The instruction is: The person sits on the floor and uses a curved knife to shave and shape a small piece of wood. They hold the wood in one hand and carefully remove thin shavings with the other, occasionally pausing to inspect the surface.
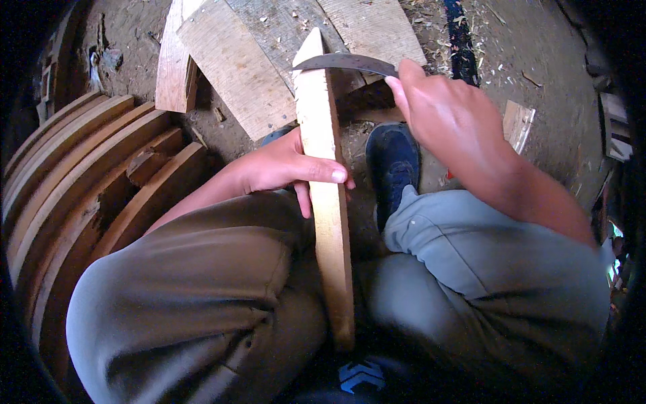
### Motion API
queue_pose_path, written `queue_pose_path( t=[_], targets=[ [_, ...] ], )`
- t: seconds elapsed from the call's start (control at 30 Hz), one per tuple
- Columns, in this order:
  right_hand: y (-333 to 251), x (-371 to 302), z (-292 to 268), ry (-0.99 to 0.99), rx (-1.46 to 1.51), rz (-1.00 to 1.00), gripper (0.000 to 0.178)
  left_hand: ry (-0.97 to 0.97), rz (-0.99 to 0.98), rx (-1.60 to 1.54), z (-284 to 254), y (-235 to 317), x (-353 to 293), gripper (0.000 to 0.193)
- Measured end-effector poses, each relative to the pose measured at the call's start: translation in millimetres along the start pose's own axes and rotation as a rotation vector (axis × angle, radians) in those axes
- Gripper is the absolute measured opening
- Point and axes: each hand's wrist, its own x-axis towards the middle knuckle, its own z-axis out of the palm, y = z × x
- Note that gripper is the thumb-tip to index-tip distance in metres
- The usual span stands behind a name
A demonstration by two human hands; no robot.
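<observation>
Between my knees stands a long pale wooden stake (330, 249), its pointed end leaning away from me. My left hand (286, 163) is closed around its middle, thumb across the upper face. In my right hand (452, 108) is a curved knife (353, 62) with a dark, sickle-like blade; my fist hides its handle. The blade lies across the stake just below the tip, its end at the stake's left edge. Small notches show along the stake's right edge near the blade.
Wide boards (235, 74) lie on the dirt floor ahead. Several curved timber pieces (87, 161) are stacked at left, by my knee. My shoe (393, 165) is close to the stake's right side. Wood chips are scattered around, and a short wood offcut (518, 124) lies at right.
</observation>
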Motion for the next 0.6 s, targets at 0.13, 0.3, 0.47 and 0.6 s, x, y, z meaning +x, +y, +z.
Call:
queue_pose_path(
  t=[0.13, 0.3, 0.47, 0.6],
  targets=[
    [-7, 6, 3, 0.019, 0.026, 0.027, 0.027, 0.031, -0.033, -0.012, 1, 6, -11, 0.042],
    [6, 34, 20, 0.165, 0.042, 0.003, 0.03, -0.012, -0.001, -0.01, 6, 8, 1, 0.043],
    [19, 34, 5, 0.057, 0.07, -0.039, 0.031, 0.038, -0.001, -0.001, 10, 5, -3, 0.043],
    [20, 13, -21, -0.107, 0.103, -0.008, 0.03, 0.047, 0.052, -0.031, 10, 0, -1, 0.039]
  ],
)
